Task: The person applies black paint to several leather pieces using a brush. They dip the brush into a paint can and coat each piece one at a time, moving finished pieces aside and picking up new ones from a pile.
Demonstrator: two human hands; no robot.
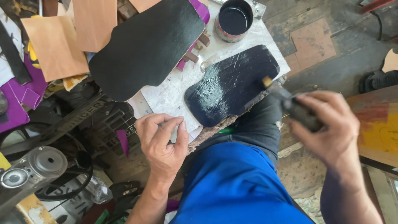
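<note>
right hand [327, 128] clenched round the brush [290, 103], tip on the wet black leather piece [232, 85] just ahead; left hand [161, 141] free, fingers pinched, nearby. long even strokes look best here.

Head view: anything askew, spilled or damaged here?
Yes. The wet black piece overhangs the board's ragged edge above the knee. Its gloss is streaky. The right hand holds a blurred brush at its edge. No spill shows round the tin.

Soft, even daylight with weak shadows. The wet dark piece [232, 85] shows white glare. The right hand [327, 126] and its brush [290, 103] are blurred by motion.
</note>
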